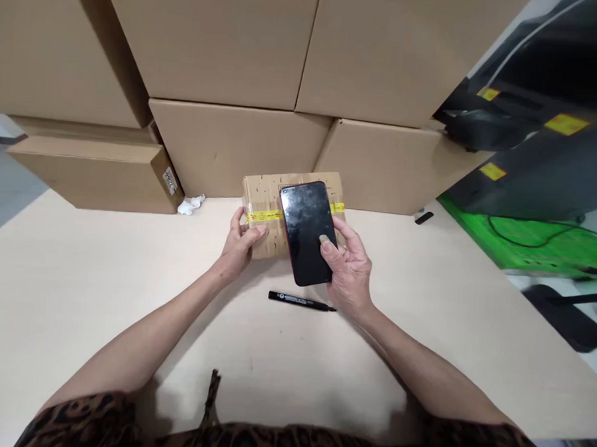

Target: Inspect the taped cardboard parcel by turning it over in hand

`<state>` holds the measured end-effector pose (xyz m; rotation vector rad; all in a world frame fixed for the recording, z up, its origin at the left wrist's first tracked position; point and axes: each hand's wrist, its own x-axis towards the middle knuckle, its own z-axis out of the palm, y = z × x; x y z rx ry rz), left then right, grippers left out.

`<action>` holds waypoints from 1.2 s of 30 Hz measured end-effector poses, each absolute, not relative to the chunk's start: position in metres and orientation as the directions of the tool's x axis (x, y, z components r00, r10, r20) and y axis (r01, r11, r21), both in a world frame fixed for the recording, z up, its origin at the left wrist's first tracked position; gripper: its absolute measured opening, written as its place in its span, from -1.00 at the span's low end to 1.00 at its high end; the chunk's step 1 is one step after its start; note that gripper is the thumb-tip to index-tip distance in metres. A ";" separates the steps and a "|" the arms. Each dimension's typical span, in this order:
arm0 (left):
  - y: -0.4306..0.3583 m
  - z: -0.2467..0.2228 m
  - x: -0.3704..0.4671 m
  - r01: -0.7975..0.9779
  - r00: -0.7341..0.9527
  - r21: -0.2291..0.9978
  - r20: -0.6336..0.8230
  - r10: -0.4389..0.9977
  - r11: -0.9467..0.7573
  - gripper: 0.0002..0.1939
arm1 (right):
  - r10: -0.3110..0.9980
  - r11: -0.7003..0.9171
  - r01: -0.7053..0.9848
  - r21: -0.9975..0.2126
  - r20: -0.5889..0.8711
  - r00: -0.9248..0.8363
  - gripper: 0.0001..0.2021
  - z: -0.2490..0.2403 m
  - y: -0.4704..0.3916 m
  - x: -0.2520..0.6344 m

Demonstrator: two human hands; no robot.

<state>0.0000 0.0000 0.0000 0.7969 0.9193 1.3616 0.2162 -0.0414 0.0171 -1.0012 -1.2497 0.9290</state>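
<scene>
Hands meet over a small cardboard parcel (269,212) that lies on the pale table (75,292), pushed up near a wall of big stacked boxes (226,66). The right hand (349,269) has its fingers wrapped round a dark phone (307,230), thumb resting on the screen, the phone held above the parcel. The left hand (240,240) grips the parcel's left edge, thumb on its yellow tape (263,216). A black marker (302,302) lies on the table just below the phone.

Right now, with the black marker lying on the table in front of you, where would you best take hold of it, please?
Probably at mid-barrel of the black marker, coming from above with fingers across its width: it lies flat and sideways on the table, free of the right hand and its phone.
</scene>
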 end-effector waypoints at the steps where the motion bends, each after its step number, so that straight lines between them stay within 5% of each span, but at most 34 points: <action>1: 0.000 0.001 0.000 -0.448 -0.015 0.892 -0.080 0.997 0.065 0.36 | 0.951 0.299 -0.032 -0.954 0.296 0.088 -0.36 0.017 -0.042 0.215; 13: -0.002 -0.002 -0.001 -0.432 -0.014 0.899 -0.090 0.996 0.075 0.36 | 0.826 0.370 -0.075 -0.926 0.291 0.483 -0.39 0.022 -0.023 0.278; 19: -0.002 -0.001 -0.001 -0.415 -0.027 0.906 -0.100 0.995 0.080 0.37 | 0.778 0.208 -0.115 -0.971 0.093 0.621 -0.24 0.001 -0.020 0.341; 26: 0.000 0.003 -0.002 -0.401 -0.056 0.915 -0.081 0.995 0.052 0.25 | 0.805 -0.056 -0.146 -0.988 -0.131 0.579 -0.16 -0.016 -0.027 0.349; 36: -0.004 0.008 -0.001 -0.382 -0.075 0.924 -0.054 0.996 0.022 0.19 | 0.870 -0.190 -0.060 -0.980 -0.197 0.452 -0.22 -0.010 -0.029 0.351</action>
